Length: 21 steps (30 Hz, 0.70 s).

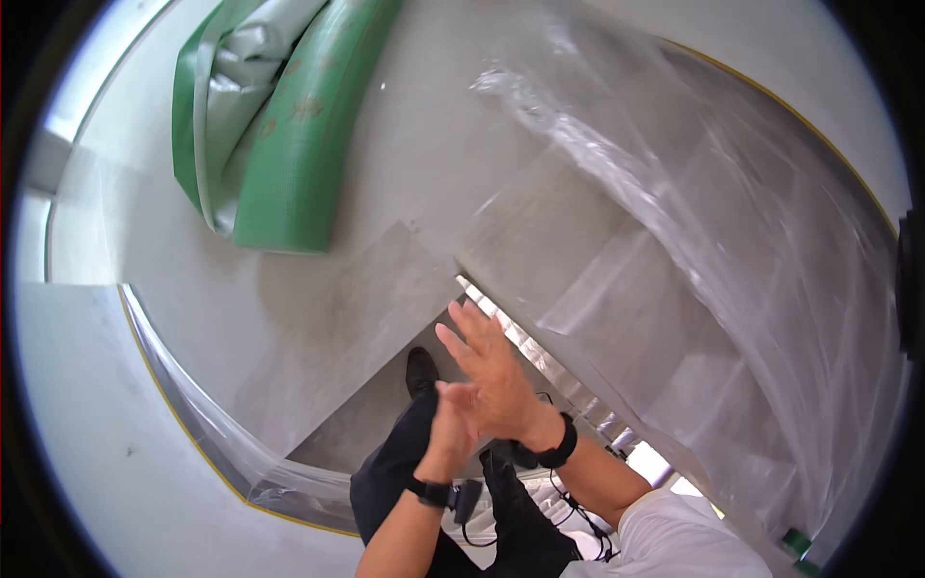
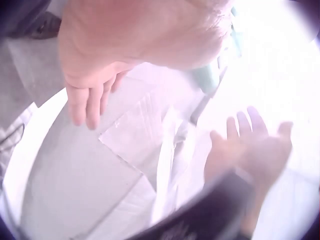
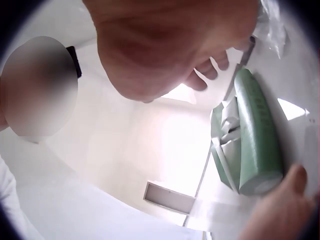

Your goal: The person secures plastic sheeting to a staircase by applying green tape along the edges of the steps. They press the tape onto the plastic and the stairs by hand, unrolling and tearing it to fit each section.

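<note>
My left hand (image 1: 453,424) and right hand (image 1: 496,371) are held up close together, overlapping in the head view, with nothing in either. The right hand's fingers stretch forward and are spread. In the left wrist view the left hand (image 2: 140,37) fills the top, its fingers extended, and the right hand (image 2: 247,150) shows lower right with fingers apart. From the right wrist the right hand (image 3: 170,45) looks large at the top, while the left hand (image 3: 282,212) is partly cut off at lower right. Each wrist wears a black strap.
A green rolled sheet (image 1: 308,144) with a pale inner side lies on the grey surface at the upper left. Clear plastic film (image 1: 655,207) spreads crumpled across the right side. Below the hands are a dark shoe (image 1: 421,371), dark trousers and black cables (image 1: 578,511).
</note>
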Tool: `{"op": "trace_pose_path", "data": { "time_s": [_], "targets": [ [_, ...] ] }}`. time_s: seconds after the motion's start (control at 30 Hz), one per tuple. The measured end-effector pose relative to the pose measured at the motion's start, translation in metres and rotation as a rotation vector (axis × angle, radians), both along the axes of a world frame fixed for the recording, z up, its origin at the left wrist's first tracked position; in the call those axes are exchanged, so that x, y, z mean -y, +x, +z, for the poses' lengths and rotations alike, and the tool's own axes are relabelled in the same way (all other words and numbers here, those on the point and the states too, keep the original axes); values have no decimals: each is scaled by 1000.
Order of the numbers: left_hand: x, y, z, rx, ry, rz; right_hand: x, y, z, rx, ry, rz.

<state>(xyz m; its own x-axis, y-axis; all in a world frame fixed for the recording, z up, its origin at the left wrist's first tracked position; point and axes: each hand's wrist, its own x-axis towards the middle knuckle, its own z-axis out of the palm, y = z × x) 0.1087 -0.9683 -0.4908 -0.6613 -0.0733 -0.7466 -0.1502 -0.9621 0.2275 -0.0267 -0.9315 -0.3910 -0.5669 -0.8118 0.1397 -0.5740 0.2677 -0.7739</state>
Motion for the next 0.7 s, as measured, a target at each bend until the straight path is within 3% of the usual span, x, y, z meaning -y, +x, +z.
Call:
{"op": "trace_pose_path", "data": {
  "time_s": [0.03, 0.07, 0.1, 0.13, 0.2, 0.23, 0.27, 0.3, 0.33, 0.37, 0.4, 0.43, 0.47, 0.53, 0.57, 0.6, 0.67, 0.7],
  "targets": [
    [3, 6, 8, -57, 94, 45, -16, 20, 4, 54, -72, -18],
    [-3, -29, 80, -110, 70, 403, -35, 42, 2, 107, -143, -40],
    [-3, -15, 67, -128, 51, 229, -59, 70, -26, -14, 92, 150],
    [6, 5, 52, -142, 36, 44, -86, 93, -37, 88, 94, 139],
    [-8, 24, 84, -95, -254, -62, -134, 103, -51, 179, 93, 69],
    [-23, 17, 112, -122, -249, -119, -155, 85, -58, 583, 340, 20],
    [-39, 18, 148, -91, -560, -144, -179, 85, -57, 1019, 561, -33],
    [-56, 21, 171, -71, -874, -165, -194, 97, -52, 1042, 527, -96],
    [-76, 21, 174, -103, -871, -225, -199, 104, -50, 1390, 168, -403],
    [-96, 20, 173, -199, -1084, -305, -200, 107, -44, 1678, -245, -697],
    [-117, 22, 171, -311, -1296, -379, -201, 115, -35, 1723, -455, -443],
    [-136, 23, 165, -421, -1219, -472, -195, 122, -21, 1721, -659, -182],
    [-149, 28, 138, -393, -1124, -382, -170, 129, 25, 1791, -656, -380],
    [-146, 29, 157, -515, -1954, -629, -195, 134, 63, 1678, -818, -544],
    [-149, 24, 159, -640, -2014, -504, -215, 137, 88, 1652, -862, -567],
    [-146, 24, 151, -682, -2013, -510, -252, 148, 116, 1457, -770, -522],
    [-130, 21, 118, -333, -1363, -832, -325, 162, 141, 1036, -553, -475],
    [-134, 16, 102, -416, -1359, -634, -359, 166, 146, 803, -435, -469]
  ]
}}
